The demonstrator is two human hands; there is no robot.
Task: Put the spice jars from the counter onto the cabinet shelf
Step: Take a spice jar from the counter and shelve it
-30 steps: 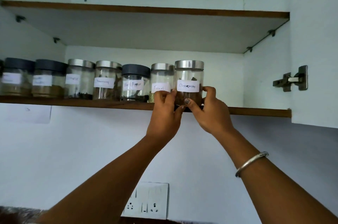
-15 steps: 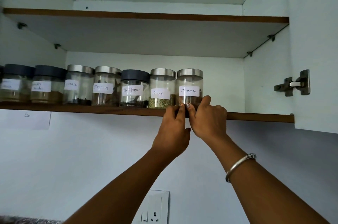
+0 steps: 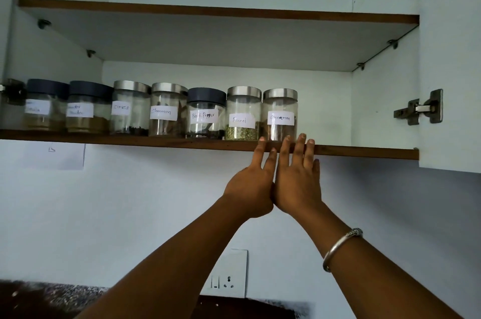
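Note:
Several labelled glass spice jars stand in a row on the lower cabinet shelf (image 3: 364, 150). The rightmost is a steel-lidded jar labelled Cinnamon (image 3: 280, 110), with the Fennel jar (image 3: 243, 113) and the dark-lidded Black Pepper jar (image 3: 205, 114) to its left. My left hand (image 3: 251, 186) and my right hand (image 3: 296, 180) are raised side by side just below that Cinnamon jar. Both have flat, spread fingers. Their fingertips reach the shelf's front edge and hold nothing.
The open cabinet door (image 3: 450, 58) with its hinge (image 3: 419, 107) stands at the right. An upper shelf (image 3: 208, 12) runs above. The shelf space right of the jars is bare. A wall socket (image 3: 229, 274) and a speckled counter (image 3: 52, 298) lie below.
Both hands have let go of the rightmost Cinnamon jar, which now stands on the shelf beside the Fennel jar. The hands have dropped below the shelf edge with fingers spread.

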